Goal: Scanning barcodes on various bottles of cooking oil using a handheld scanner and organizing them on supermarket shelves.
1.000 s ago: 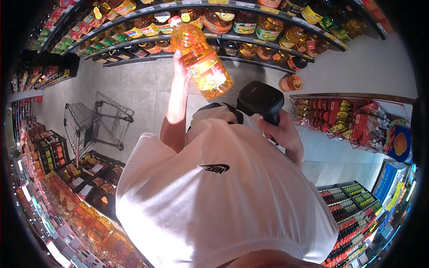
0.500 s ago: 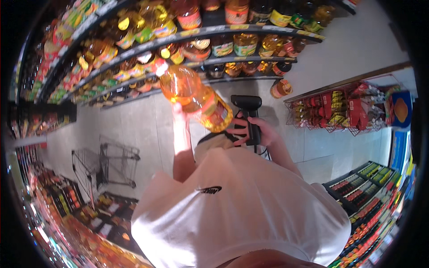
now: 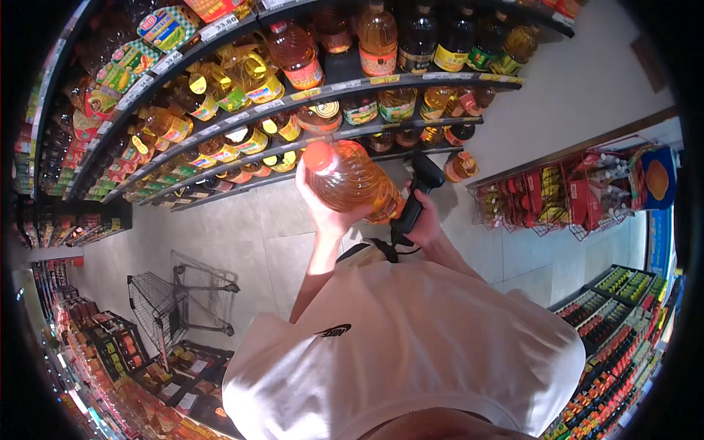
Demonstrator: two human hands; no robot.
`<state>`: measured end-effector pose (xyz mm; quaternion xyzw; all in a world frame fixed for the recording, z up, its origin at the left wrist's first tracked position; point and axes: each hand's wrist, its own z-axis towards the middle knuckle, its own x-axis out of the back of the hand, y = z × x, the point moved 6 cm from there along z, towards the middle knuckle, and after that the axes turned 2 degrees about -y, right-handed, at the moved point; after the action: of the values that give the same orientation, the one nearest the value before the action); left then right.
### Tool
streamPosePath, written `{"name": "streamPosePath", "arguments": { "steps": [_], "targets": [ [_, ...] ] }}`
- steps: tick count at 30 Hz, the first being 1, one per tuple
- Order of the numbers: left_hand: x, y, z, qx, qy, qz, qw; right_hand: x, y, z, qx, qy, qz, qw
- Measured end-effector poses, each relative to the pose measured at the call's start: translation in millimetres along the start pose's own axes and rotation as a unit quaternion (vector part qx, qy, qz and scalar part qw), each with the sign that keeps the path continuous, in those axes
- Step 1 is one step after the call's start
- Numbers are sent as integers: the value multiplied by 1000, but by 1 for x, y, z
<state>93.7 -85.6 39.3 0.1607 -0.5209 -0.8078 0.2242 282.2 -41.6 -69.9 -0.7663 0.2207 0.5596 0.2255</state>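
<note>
A large clear bottle of amber cooking oil [image 3: 352, 180] with a red cap is in front of my chest, its cap toward the upper left. My left hand [image 3: 328, 214] is wrapped round its side, thumb across the front. Just right of it, my right hand [image 3: 424, 221] grips the handle of a black handheld barcode scanner [image 3: 425, 176]. The scanner lies close against the lower end of the bottle; whether they touch I cannot tell. The bottle's label is mostly hidden from view.
Curved-looking shelves [image 3: 345, 86] of oil bottles run across the front and left. One bottle [image 3: 460, 167] stands on the floor at the shelf end. Red wire racks [image 3: 557, 187] with packets are at the right; a shopping cart [image 3: 158, 304] stands behind left.
The oil bottle has moved right and nearer the scanner, its cap now turned more toward me. The scanner has swung to point farther up and right.
</note>
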Motion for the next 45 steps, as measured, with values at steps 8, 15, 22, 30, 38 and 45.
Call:
{"name": "streamPosePath", "arguments": {
  "steps": [8,15,22,30,38,45],
  "targets": [
    [-19,4,85,19,87,-69,994,-19,-54,76,-2,-40,-43,998],
    [-41,12,164,109,-1,41,993,-29,-112,157,-10,-113,-77,991],
    [-55,-17,218,124,76,109,983,-22,-149,219,-58,-129,-27,990],
    [-74,-71,279,-22,123,268,955,31,-243,187,-13,-81,-117,990],
    [-77,-125,338,46,154,288,944,107,-303,105,63,10,-110,992],
    [-74,-174,377,89,70,408,906,133,-320,64,130,69,-105,983]
  ]
}}
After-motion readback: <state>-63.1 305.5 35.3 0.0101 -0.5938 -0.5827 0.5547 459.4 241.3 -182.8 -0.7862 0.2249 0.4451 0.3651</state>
